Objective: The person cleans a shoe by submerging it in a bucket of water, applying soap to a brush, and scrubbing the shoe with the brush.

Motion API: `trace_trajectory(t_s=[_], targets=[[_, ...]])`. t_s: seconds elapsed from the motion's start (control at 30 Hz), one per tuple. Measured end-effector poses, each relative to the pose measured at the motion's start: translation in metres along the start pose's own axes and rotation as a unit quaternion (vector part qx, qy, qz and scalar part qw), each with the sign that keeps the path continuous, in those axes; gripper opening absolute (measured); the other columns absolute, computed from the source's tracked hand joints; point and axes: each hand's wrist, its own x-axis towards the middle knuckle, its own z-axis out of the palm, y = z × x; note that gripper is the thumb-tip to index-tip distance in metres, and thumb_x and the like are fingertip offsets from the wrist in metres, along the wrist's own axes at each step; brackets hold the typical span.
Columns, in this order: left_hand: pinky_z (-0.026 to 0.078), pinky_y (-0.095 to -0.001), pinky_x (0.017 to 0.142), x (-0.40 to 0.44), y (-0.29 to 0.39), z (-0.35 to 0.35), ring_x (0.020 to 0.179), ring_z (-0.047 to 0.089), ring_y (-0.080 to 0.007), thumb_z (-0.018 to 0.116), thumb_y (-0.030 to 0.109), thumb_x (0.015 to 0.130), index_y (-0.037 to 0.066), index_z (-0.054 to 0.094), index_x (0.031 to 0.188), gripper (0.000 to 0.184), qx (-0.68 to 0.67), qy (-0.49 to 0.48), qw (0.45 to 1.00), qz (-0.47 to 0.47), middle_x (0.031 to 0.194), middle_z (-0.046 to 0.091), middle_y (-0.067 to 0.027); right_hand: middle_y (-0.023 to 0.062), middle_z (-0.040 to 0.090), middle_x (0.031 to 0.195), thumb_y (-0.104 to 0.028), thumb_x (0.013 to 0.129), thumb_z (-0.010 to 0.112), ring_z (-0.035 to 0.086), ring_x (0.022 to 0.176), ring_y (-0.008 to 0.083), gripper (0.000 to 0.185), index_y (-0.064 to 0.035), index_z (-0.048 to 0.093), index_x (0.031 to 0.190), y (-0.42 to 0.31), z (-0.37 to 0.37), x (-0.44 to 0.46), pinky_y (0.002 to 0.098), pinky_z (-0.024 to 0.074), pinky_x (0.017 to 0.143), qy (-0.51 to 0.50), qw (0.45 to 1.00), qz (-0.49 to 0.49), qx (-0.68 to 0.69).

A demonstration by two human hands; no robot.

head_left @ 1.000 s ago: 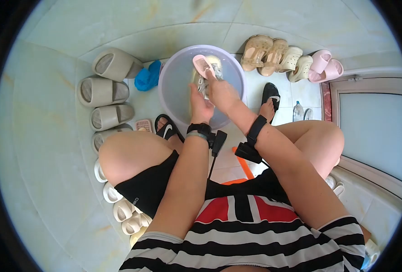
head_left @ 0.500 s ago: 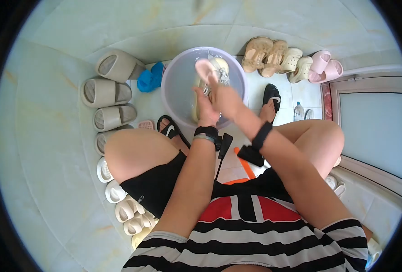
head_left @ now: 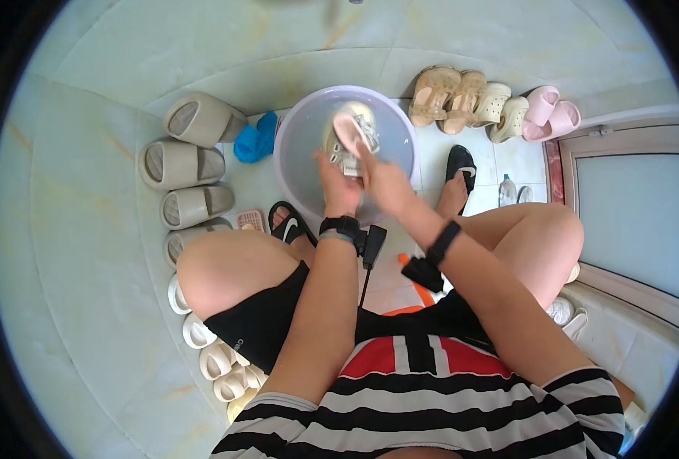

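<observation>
The right hand (head_left: 385, 186) is closed tight around the handle of a pink brush (head_left: 349, 136). The left hand (head_left: 341, 191) is bent around the near end of a pale shoe (head_left: 362, 115), with its thumb on the left side, and it holds the shoe; most of its fingers are hidden. The shoe is inside the round, light purple tub (head_left: 279, 157), which has water in it. The shoe points away from the person and has silvery laces on top. The brush is over the shoe and covers part of it, but I cannot tell if the bristles touch it. Both wrists wear black bands. A crumpled blue thing (head_left: 255, 139) lies just left of the tub. Big grey slippers (head_left: 165, 164) are in a row by the left wall. To the right of the tub are brown clogs (head_left: 431, 96), cream clogs (head_left: 486, 102) and pink slippers (head_left: 543, 105). A clear bottle (head_left: 506, 190) is near the person's right foot. Both feet wear black sandals (head_left: 460, 161).
</observation>
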Motion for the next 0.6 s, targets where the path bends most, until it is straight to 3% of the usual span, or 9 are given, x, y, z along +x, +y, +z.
trace_trajectory(t_s=[0.07,0.17,0.3,0.37,0.43,0.53,0.6], targets=[[0.047,-0.0409,0.086,-0.010,0.002,0.008,0.100,0.056,-0.0280,0.027,0.062,0.091,0.005,0.044,0.126,0.068,-0.059,0.005,0.998,-0.009,0.115,0.056,-0.0140,0.0278,0.060,0.072,-0.018,0.087,0.048,0.060,0.061,0.0440,0.049,-0.0049,0.039,0.132,-0.015,-0.006,-0.038,0.0541,0.0474,0.059,-0.061,0.997,0.055,0.006],[0.042,-0.0405,0.093,-0.007,0.005,-0.001,0.109,0.052,-0.0278,0.026,0.059,0.093,0.006,0.044,0.127,0.066,-0.057,-0.011,0.998,-0.033,0.120,0.053,-0.0110,0.0290,0.057,0.067,-0.014,0.089,0.047,0.058,0.060,0.0429,0.046,-0.0061,0.039,0.133,-0.024,-0.010,-0.070,0.0517,0.0460,0.057,-0.049,0.998,0.041,0.030],[0.044,-0.0391,0.091,-0.003,0.000,0.000,0.108,0.055,-0.0238,0.027,0.055,0.095,0.006,0.043,0.127,0.061,-0.001,-0.028,0.999,0.037,0.121,0.053,-0.0092,0.0284,0.058,0.068,-0.014,0.089,0.047,0.058,0.061,0.0433,0.046,-0.0022,0.039,0.132,-0.011,-0.007,-0.008,0.0516,0.0465,0.058,-0.036,0.999,0.034,-0.021],[0.044,-0.0387,0.091,-0.006,0.000,0.001,0.106,0.056,-0.0221,0.026,0.053,0.096,0.006,0.043,0.127,0.059,0.029,0.009,1.000,0.008,0.121,0.054,-0.0080,0.0279,0.058,0.069,-0.014,0.089,0.047,0.058,0.062,0.0437,0.046,-0.0018,0.038,0.132,-0.010,-0.004,0.025,0.0514,0.0472,0.060,-0.020,0.998,0.050,-0.032],[0.044,-0.0424,0.093,-0.007,0.003,0.004,0.109,0.053,-0.0276,0.031,0.052,0.095,0.003,0.046,0.123,0.058,-0.001,0.006,1.000,0.015,0.122,0.053,-0.0135,0.0270,0.059,0.071,-0.014,0.088,0.045,0.059,0.064,0.0435,0.046,-0.0038,0.038,0.132,-0.007,0.001,0.012,0.0514,0.0479,0.061,-0.021,0.999,0.040,-0.008],[0.042,-0.0435,0.095,-0.013,0.008,0.015,0.110,0.052,-0.0302,0.030,0.055,0.094,0.002,0.046,0.124,0.063,-0.036,0.056,0.998,-0.009,0.122,0.053,-0.0155,0.0258,0.061,0.072,-0.016,0.089,0.044,0.061,0.066,0.0427,0.044,-0.0063,0.041,0.131,-0.013,-0.007,-0.023,0.0503,0.0487,0.062,-0.030,0.999,0.028,0.021],[0.042,-0.0436,0.095,-0.013,0.009,0.008,0.110,0.052,-0.0305,0.028,0.057,0.093,0.002,0.045,0.124,0.066,-0.044,0.028,0.998,-0.026,0.121,0.053,-0.0153,0.0255,0.060,0.072,-0.017,0.090,0.045,0.061,0.066,0.0421,0.042,-0.0069,0.043,0.131,-0.019,-0.022,-0.050,0.0491,0.0488,0.061,-0.050,0.998,0.034,0.032]])
